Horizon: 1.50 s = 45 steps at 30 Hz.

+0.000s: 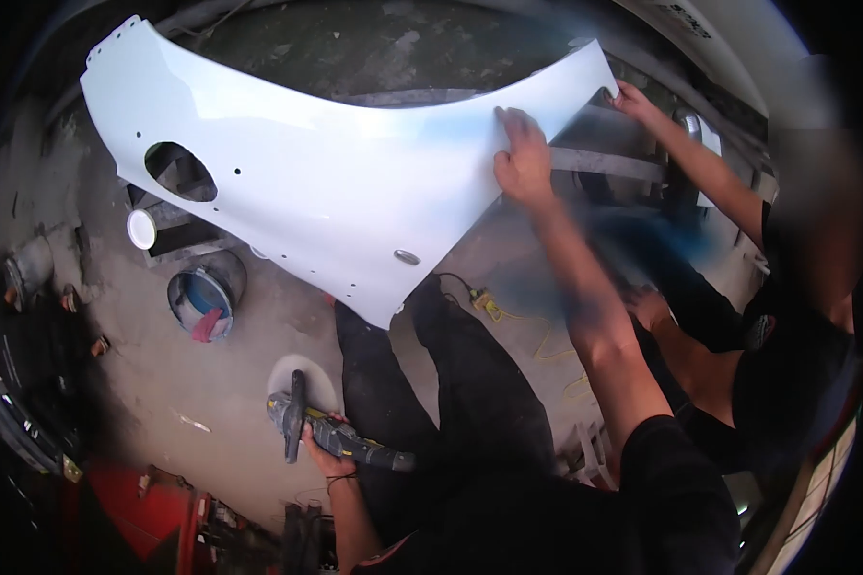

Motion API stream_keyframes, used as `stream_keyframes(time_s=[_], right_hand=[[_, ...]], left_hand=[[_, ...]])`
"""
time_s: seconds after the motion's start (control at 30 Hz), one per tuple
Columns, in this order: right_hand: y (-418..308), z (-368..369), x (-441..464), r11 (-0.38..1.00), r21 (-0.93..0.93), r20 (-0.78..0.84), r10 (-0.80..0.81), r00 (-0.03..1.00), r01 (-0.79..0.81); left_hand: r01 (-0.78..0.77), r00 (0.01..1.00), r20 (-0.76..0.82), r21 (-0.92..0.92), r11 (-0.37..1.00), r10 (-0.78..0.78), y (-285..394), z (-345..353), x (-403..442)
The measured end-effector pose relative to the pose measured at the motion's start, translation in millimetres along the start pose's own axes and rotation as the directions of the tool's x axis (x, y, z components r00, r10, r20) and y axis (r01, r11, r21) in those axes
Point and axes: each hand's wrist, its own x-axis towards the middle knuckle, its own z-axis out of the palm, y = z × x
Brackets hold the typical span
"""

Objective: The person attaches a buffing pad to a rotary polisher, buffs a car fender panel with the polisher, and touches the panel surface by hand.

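A large white curved car body panel [326,163] spans the upper half of the view, with a big oval hole at its left end and a small oval slot near its lower tip. My right hand [524,161] rests on the panel's right part, fingers apart and holding nothing. Low in the view, my left hand [328,454] grips a yellow and dark power polisher [331,436] in front of my legs. Its round pale pad [324,380] faces away from me.
A co-worker on the right holds the panel's right corner with one hand [629,100]. Below the panel's left part stand a bucket [228,273] with a pink cloth and a round white lid [141,229]. Yellow cable [489,305] lies on the floor. Red equipment [134,508] sits lower left.
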Motion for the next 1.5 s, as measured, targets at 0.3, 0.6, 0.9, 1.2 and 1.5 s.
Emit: stream_keyframes(time_s=[0.3, 0.6, 0.9, 1.2, 1.5], right_hand=[[-235.3, 90.7, -44.3, 1.0, -0.023, -0.022, 0.004, 1.0, -0.004], [-187.7, 92.3, -78.1, 0.968, 0.006, -0.006, 0.25, 0.968, -0.25], [-275.6, 106.9, -102.4, 0.959, -0.246, 0.253, -0.079, 0.964, 0.143], [-181.4, 30.0, -102.4, 0.92, -0.242, 0.515, -0.148, 0.844, 0.309], [-65.3, 32.2, -50.3, 0.84, -0.535, 0.218, 0.031, 0.975, 0.093]], left_hand=[[0.054, 0.992, 0.116, -0.073, 0.996, -0.045, 48.0, -47.2, 15.8], [0.062, 0.987, 0.148, -0.042, 0.997, -0.055, 105.7, -79.5, 16.0], [-0.038, 0.989, 0.144, -0.016, 0.999, 0.04, 131.5, -90.0, 25.2], [-0.031, 0.969, 0.241, -0.068, 0.997, 0.047, 129.4, -51.5, 12.5], [-0.026, 0.982, 0.186, 0.034, 0.999, 0.019, 93.0, 6.4, -10.7]])
